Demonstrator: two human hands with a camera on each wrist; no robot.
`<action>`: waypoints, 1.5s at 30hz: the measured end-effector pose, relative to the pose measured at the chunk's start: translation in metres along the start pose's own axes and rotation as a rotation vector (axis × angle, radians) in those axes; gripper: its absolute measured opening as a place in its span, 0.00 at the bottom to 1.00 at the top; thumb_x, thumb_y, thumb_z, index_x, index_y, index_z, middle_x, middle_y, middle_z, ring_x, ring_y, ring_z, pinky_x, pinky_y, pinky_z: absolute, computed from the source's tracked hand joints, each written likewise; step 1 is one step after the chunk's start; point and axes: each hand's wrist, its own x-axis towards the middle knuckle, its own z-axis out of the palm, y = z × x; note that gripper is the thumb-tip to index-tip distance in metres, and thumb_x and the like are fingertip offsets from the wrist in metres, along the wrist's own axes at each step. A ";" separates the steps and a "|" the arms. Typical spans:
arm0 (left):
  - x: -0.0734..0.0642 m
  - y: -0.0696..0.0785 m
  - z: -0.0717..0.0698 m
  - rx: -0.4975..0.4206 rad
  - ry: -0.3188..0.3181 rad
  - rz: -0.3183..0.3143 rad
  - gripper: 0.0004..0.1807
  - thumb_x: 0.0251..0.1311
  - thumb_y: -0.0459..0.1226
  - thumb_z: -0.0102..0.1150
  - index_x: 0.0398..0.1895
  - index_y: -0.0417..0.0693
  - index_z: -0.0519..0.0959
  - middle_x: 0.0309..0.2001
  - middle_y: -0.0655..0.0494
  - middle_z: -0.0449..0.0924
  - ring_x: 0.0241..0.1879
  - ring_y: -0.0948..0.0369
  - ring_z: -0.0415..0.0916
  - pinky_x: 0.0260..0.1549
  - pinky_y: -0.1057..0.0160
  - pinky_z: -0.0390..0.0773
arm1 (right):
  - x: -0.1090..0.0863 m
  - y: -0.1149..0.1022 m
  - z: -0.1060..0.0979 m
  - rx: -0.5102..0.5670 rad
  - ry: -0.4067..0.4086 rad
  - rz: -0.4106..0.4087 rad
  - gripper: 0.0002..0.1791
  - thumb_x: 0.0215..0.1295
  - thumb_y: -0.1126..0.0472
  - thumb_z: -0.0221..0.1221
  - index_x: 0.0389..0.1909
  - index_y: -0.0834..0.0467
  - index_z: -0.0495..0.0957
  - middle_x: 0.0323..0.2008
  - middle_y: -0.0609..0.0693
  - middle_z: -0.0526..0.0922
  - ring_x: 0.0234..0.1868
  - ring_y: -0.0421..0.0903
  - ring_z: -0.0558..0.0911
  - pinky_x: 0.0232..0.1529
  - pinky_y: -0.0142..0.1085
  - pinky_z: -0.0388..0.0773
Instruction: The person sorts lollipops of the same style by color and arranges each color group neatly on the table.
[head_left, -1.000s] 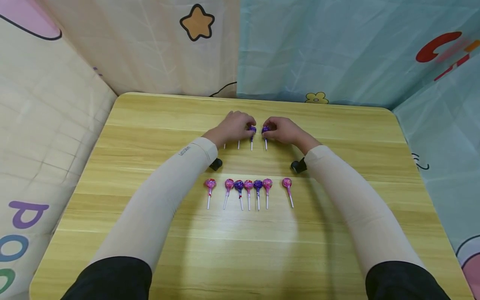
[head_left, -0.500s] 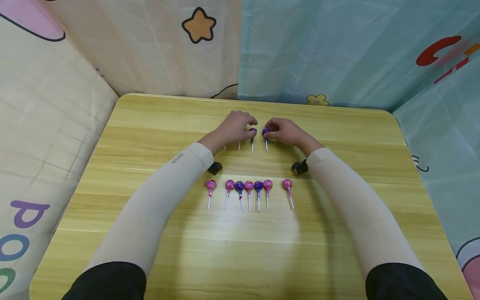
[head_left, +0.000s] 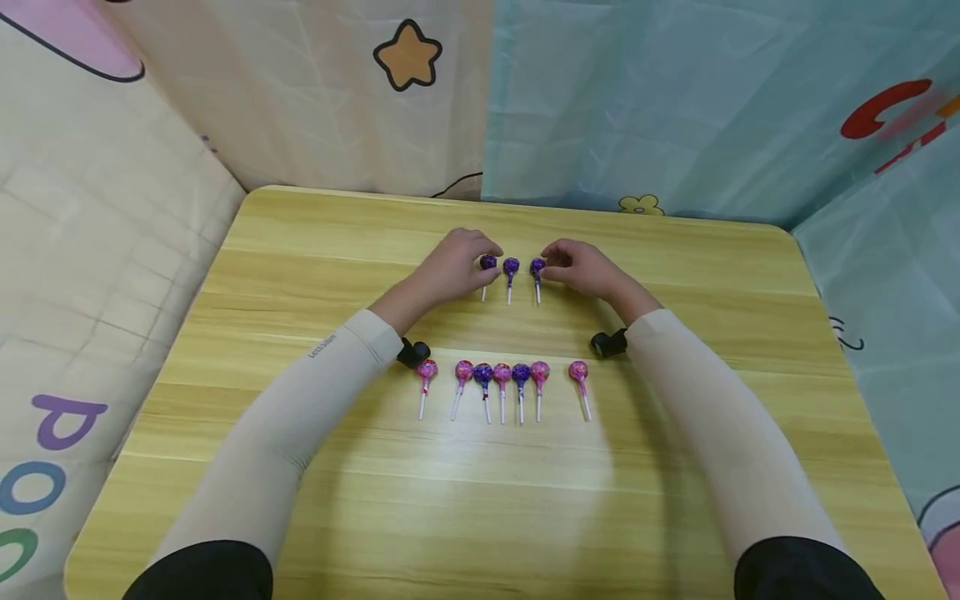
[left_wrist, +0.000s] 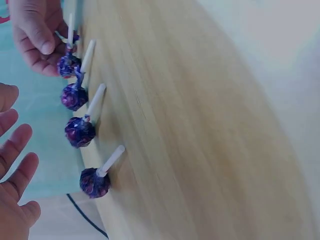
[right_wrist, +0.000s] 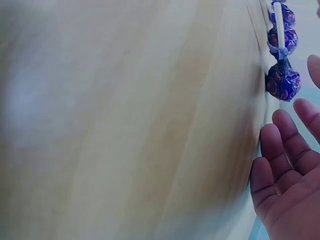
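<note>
your ball-headed purple lollipops on thin white sticks lie in a spaced row towards the far edge of the smooth, pale wood-grain counter — their printed wrappers glossy, crinkled and gathered at the neck. your left hand is loosely spread beside the row; your right hand has relaxed fingers near its right end. closer to you — seven pink or purple round lollipops.
</note>
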 end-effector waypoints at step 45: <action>-0.087 -0.001 0.003 -0.211 0.007 -0.060 0.21 0.65 0.44 0.63 0.57 0.42 0.79 0.59 0.48 0.76 0.64 0.47 0.65 0.66 0.47 0.62 | -0.068 0.016 -0.008 0.087 0.077 -0.056 0.23 0.69 0.57 0.62 0.60 0.63 0.73 0.57 0.59 0.76 0.55 0.54 0.75 0.59 0.52 0.70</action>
